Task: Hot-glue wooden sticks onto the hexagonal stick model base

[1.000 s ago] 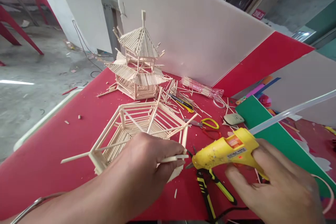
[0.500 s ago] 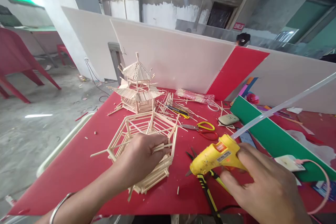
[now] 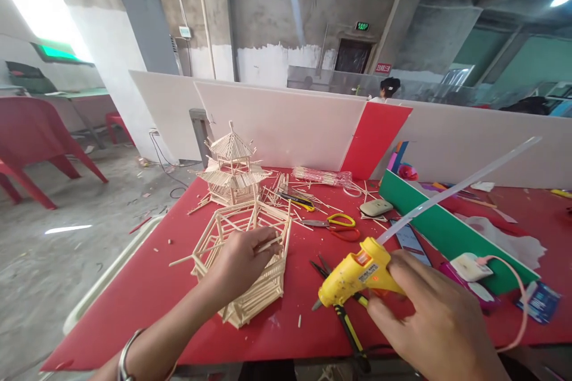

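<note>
Two hands of ours work at the near edge of the red table (image 3: 134,303). At five o'clock in our view, our right hand (image 3: 431,324) has its fingers curled tight round the grip of the yellow glue gun (image 3: 353,272). Its nozzle points toward eight o'clock just above the tabletop, and a clear glue stick (image 3: 460,187) juts from its back toward two o'clock. Beneath the gun lie black-and-yellow pliers (image 3: 347,327). At nine o'clock from the gun, our left hand (image 3: 241,259), a metal bracelet (image 3: 124,360) on its wrist, rests on the hexagonal stick frame (image 3: 263,292). Thumb and fingers are pinched shut on a thin wooden stick (image 3: 270,245) that lies across the frame's top. At twelve o'clock from the gun lie scissors (image 3: 342,223) with yellow and red handles. Farther off, at twelve o'clock from the frame, stands a finished stick pagoda (image 3: 232,164), upright and just beyond the frame. At two o'clock from the pagoda a clear plastic bag (image 3: 322,177) lies on its side with a bundle of sticks in it; we cannot tell whether its mouth is open. Loose sticks (image 3: 280,186) litter the table between pagoda and bag. A white partition board (image 3: 286,125) stands behind it all.
</note>
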A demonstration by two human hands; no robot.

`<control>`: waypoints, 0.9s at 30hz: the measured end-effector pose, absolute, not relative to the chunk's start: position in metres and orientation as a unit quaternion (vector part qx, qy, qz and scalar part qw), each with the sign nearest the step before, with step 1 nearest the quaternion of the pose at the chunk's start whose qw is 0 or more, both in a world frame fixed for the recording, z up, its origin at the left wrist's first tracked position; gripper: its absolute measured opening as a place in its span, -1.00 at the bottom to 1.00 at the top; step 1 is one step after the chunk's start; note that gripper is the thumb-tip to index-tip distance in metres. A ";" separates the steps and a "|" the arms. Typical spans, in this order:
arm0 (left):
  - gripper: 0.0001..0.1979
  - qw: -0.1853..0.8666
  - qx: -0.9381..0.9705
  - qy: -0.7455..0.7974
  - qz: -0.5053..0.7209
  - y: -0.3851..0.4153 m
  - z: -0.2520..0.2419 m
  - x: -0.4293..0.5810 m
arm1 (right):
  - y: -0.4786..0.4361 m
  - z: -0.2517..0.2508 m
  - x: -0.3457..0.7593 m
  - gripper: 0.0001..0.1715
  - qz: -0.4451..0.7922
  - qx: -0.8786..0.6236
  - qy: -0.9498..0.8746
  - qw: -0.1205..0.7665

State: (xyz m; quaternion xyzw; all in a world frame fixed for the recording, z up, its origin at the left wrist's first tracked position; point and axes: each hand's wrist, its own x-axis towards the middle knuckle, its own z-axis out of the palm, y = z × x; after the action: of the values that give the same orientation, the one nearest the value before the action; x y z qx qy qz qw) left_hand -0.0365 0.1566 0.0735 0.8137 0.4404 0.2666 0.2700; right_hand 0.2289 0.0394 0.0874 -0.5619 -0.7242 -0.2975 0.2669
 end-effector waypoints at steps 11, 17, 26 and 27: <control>-0.79 0.264 0.809 0.455 0.262 0.151 0.083 -0.033 | 0.033 0.093 0.223 -0.75 -0.269 -0.571 -0.720 0.288; -0.80 0.273 0.805 0.458 0.260 0.153 0.079 -0.033 | 0.031 0.088 0.225 -0.74 -0.271 -0.576 -0.719 0.280; -0.73 0.229 0.838 0.431 0.246 0.152 0.078 -0.035 | 0.030 0.087 0.226 -0.77 -0.271 -0.577 -0.717 0.281; -0.73 0.229 0.838 0.430 0.246 0.152 0.079 -0.035 | 0.030 0.087 0.226 -0.78 -0.269 -0.578 -0.717 0.282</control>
State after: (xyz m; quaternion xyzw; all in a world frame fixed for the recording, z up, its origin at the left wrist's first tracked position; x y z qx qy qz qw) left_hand -0.0350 0.1521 0.0789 0.8379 0.4303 0.2460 0.2285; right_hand 0.2259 0.0302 0.0866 -0.5777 -0.7172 -0.2693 0.2816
